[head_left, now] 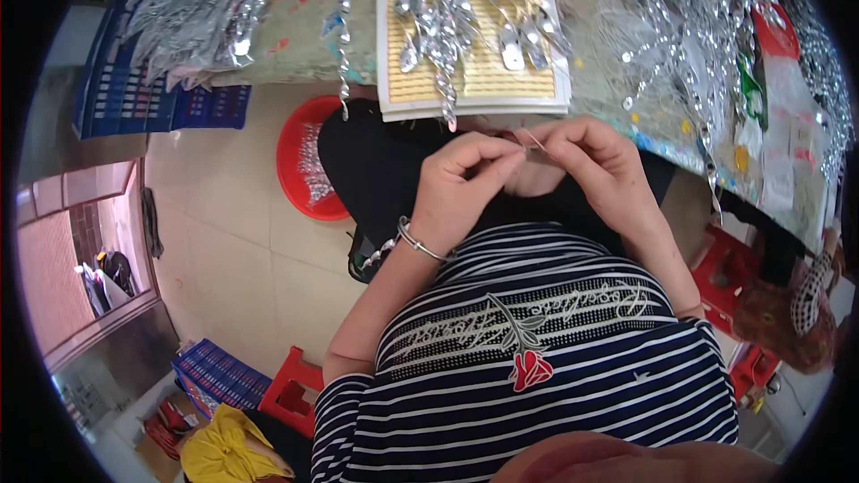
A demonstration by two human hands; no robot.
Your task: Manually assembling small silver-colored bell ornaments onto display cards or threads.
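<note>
My left hand [455,181] and my right hand [610,174] meet just in front of the table edge, over my lap. Both are closed in a pinch, fingertips almost touching, on a thin string [534,139]; its ends are too fine to follow. Just beyond them lies a white-bordered board [385,80] with a yellow patterned face. Silver twisted foil strands [443,13] are heaped on it, and one strand's tip hangs over its near edge. A separate silver strand [344,36] dangles off the table to the left of the board.
Silver strands [210,4] pile up at the table's left, and more strands [689,27] at its right. A red basin [291,156] holding silver pieces stands on the floor at left. Blue crates [116,94] sit beside the table. A red stool [291,389] is behind me.
</note>
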